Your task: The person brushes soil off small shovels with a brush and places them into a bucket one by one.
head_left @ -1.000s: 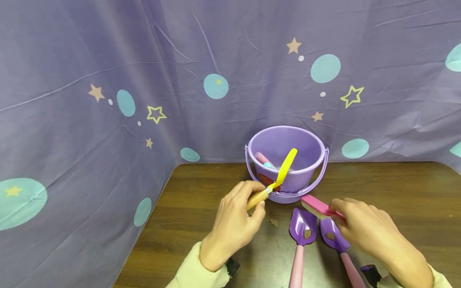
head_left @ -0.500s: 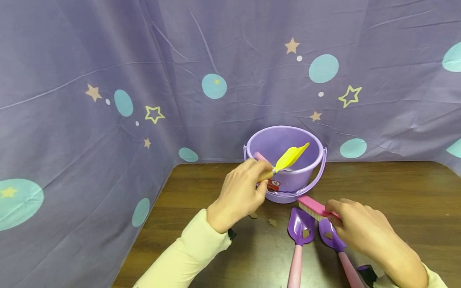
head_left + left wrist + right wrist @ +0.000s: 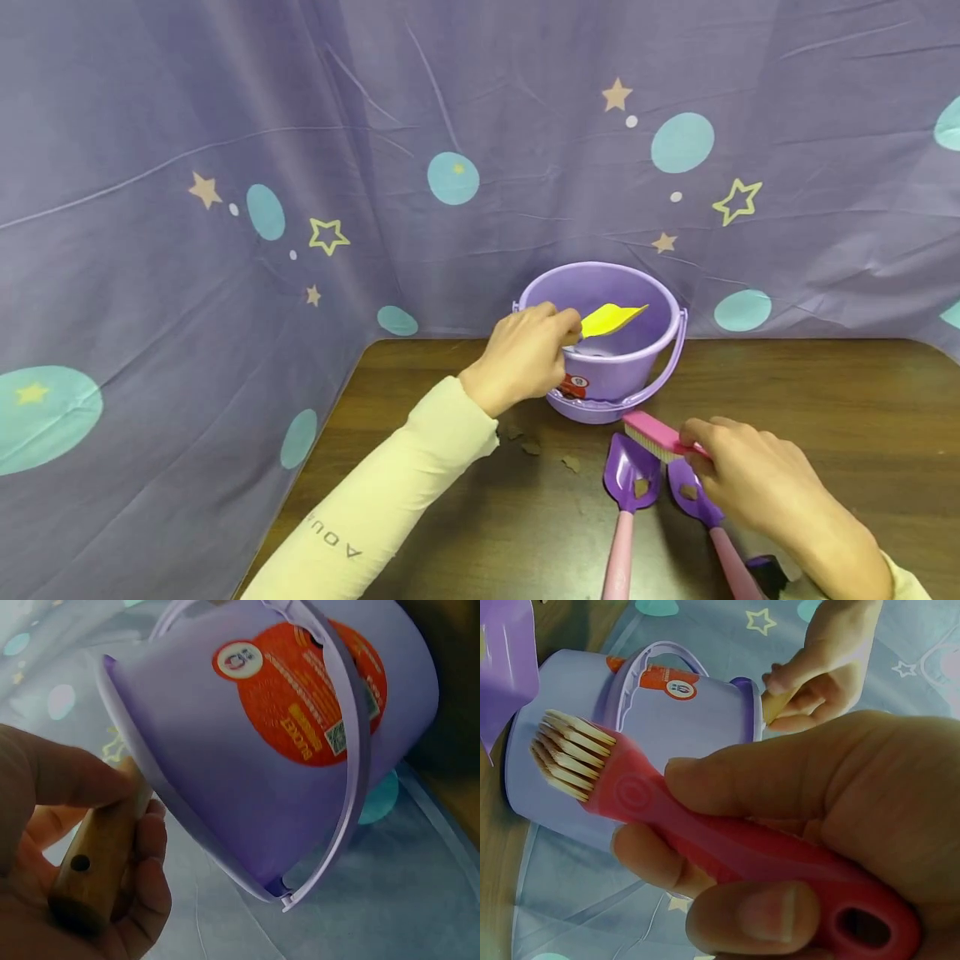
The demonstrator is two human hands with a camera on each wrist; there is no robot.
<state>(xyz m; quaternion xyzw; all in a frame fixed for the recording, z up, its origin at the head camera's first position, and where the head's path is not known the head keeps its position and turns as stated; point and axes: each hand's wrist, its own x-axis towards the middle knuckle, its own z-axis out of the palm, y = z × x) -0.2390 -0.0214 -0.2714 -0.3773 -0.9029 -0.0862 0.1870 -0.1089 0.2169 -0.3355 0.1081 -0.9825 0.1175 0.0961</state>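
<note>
On the bench [image 3: 840, 400], two shovels [image 3: 622, 462] (side by side) lie at five o'clock from the bucket [image 3: 626, 375], scraps [image 3: 572, 464] near seven.

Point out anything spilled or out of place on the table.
Small brown scraps lie loose on the table in front of the purple bucket; scattered and ragged, they look like spilled litter, though their material is unclear.
</note>
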